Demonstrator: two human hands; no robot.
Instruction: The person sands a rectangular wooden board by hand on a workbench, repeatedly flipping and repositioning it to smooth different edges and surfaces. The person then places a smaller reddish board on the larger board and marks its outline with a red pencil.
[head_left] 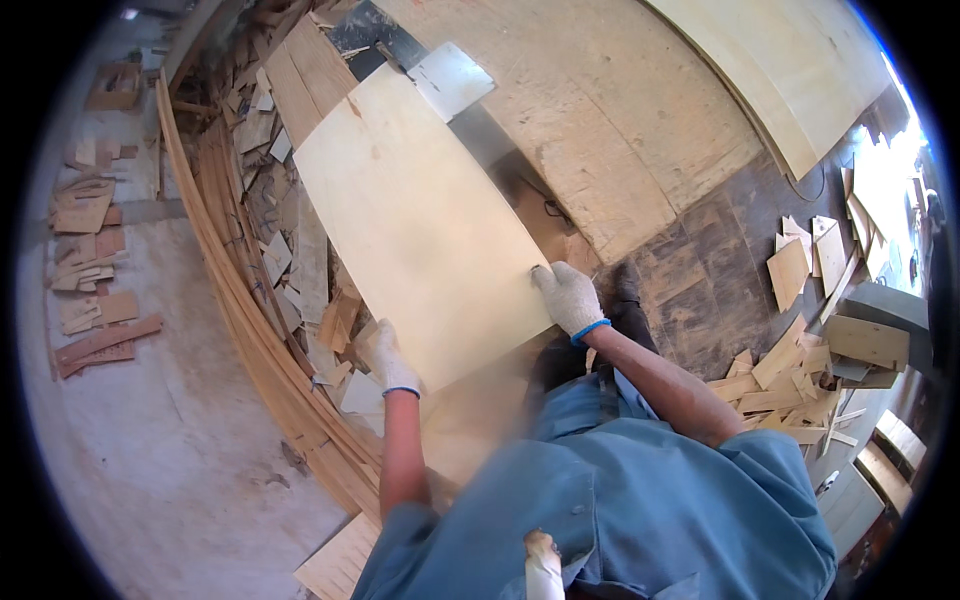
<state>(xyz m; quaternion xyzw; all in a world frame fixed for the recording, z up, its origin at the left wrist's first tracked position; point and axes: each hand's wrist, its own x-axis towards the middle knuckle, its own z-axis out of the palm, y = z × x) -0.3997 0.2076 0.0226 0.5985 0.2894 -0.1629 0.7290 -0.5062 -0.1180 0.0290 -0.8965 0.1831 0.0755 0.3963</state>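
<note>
A large pale plywood sheet lies slanted in front of me, its far end beside a grey metal plate. My left hand, in a white knit glove with a blue cuff, grips the sheet's near left edge; its fingers are partly hidden. On the near right edge my right hand, gloved the same way, is closed with the thumb over the top face and the other fingers out of sight beneath.
Wood offcuts fill a strip on the left, bordered by long bent wooden strips. Beyond the sheet stands a broad plywood surface. More scraps are heaped at the right. Small stacked boards lie on the floor far left.
</note>
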